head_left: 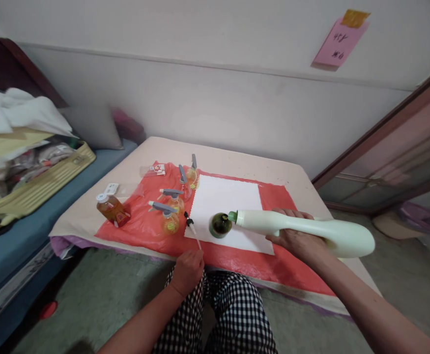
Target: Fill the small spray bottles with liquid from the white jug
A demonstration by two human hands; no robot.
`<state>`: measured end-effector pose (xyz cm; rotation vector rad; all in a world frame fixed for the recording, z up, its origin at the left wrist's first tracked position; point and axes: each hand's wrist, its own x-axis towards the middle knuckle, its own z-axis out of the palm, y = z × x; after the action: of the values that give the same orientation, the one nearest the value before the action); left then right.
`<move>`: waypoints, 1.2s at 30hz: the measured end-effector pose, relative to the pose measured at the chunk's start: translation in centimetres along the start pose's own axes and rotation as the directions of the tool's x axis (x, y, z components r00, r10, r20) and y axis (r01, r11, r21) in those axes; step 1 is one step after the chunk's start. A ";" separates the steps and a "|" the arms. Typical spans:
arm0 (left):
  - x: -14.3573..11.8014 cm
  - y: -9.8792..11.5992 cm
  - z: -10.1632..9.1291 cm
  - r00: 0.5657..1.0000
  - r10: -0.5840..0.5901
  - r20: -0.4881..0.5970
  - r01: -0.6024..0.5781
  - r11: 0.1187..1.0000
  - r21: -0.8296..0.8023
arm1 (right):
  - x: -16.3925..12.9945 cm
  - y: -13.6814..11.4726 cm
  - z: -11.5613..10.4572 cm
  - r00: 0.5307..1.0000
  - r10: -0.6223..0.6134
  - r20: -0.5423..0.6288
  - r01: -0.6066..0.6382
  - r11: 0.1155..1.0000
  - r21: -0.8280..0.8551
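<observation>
My right hand (296, 236) is wrapped round a large pale green bottle (310, 230) with a handle. The bottle lies nearly level, its green spout at the mouth of a small dark green bottle (220, 226). Whether liquid is flowing I cannot tell. The small bottle stands on a white sheet (233, 196) over red plastic (156, 216). Near my knees, my left hand (188, 268) is closed on the lower end of the white tube of a black pump head (192, 227), which points up and away.
Several clear bottles with grey spray tops, one a clear bottle (170, 223), stand left of the sheet. A honey-coloured bottle (113, 210) with a white cap leans at the table's left. A bed (1, 265) borders the left; a pink note (340, 43) hangs on the wall (215, 98).
</observation>
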<state>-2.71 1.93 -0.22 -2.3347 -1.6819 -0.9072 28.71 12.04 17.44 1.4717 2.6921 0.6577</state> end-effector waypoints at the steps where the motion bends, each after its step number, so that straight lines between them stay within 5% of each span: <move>1: 0.0 0.0 0.0 1.000 0.000 0.003 0.000 1.000 -0.001 | 0.0 0.0 -0.1 1.000 0.000 0.008 0.000 1.000 -0.002; 36: 0.0 0.1 -0.1 1.000 -0.014 0.026 0.014 1.000 -0.011 | -0.2 0.2 -0.9 1.000 0.024 0.001 -0.024 1.000 -0.009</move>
<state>-2.66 1.82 -0.08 -2.3549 -1.7090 -0.8951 28.80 11.58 18.31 1.5047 2.6713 0.6693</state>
